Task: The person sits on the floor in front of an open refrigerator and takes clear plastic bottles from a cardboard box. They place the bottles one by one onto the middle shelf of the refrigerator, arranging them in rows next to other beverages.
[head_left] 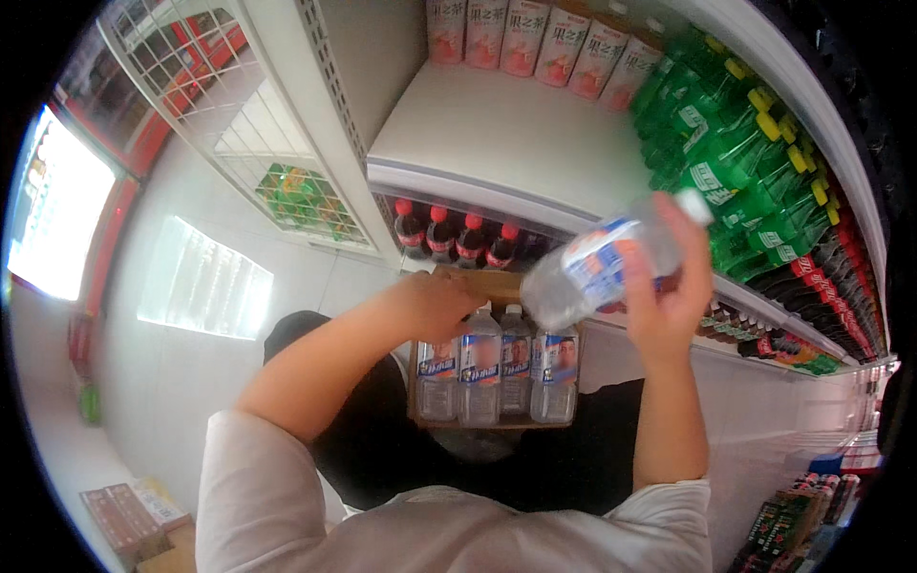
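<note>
My right hand (673,282) is wrapped round a clear plastic bottle (583,272) with a white cap and a blue-and-orange label. The bottle is tilted, cap toward the upper right, in front of the shelf edge, and is slightly blurred. Between my legs rests an open cardboard box (492,285) with several bottles (479,368) of clear drink standing in it, with blue-and-white labels. Over the box's far left corner my left hand (444,306) is closed, covering the leftmost bottle's top. Whether its fingers grip that bottle or the cardboard is hidden.
A white shelf (506,119) ahead carries pink-and-white drink bottles (521,38) at the back and green bottles (712,162) on the right. Red-capped dark bottles (454,239) fill the shelf below. A wire rack (258,143) stands left; cartons (124,516) lie at lower left.
</note>
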`<action>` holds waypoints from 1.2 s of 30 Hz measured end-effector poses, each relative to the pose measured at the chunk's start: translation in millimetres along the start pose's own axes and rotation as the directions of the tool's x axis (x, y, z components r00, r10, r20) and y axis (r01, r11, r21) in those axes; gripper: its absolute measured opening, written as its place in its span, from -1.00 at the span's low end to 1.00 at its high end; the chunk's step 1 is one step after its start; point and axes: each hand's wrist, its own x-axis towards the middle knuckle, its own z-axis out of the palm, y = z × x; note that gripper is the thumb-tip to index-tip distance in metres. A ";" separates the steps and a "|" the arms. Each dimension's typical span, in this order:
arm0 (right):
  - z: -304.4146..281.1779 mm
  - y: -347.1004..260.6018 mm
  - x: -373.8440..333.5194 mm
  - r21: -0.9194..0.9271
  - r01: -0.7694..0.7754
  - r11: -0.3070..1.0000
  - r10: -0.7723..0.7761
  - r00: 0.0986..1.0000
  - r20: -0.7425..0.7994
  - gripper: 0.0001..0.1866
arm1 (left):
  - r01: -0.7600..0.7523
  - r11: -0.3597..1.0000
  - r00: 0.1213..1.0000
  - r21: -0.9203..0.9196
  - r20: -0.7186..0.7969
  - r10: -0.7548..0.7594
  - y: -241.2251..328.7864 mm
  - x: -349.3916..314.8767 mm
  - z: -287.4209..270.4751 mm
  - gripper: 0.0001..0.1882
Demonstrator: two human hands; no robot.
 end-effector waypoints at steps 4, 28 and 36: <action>14.5 -8.4 -22.5 -0.183 -0.134 0.974 0.197 0.900 0.389 -0.55 | 0.024 1.000 0.999 -0.006 0.024 -0.024 1.5 0.9 -2.4 -0.51; 53.1 8.7 -67.5 -0.590 0.020 0.807 0.580 0.162 0.798 -0.55 | 0.141 0.989 0.946 -0.054 0.300 -0.119 6.6 4.0 9.4 -0.43; -10.0 -83.1 -26.9 0.571 -0.788 0.231 -0.180 0.542 0.821 -0.68 | 0.191 0.981 0.901 -0.016 0.399 -0.169 7.9 4.8 8.7 -0.45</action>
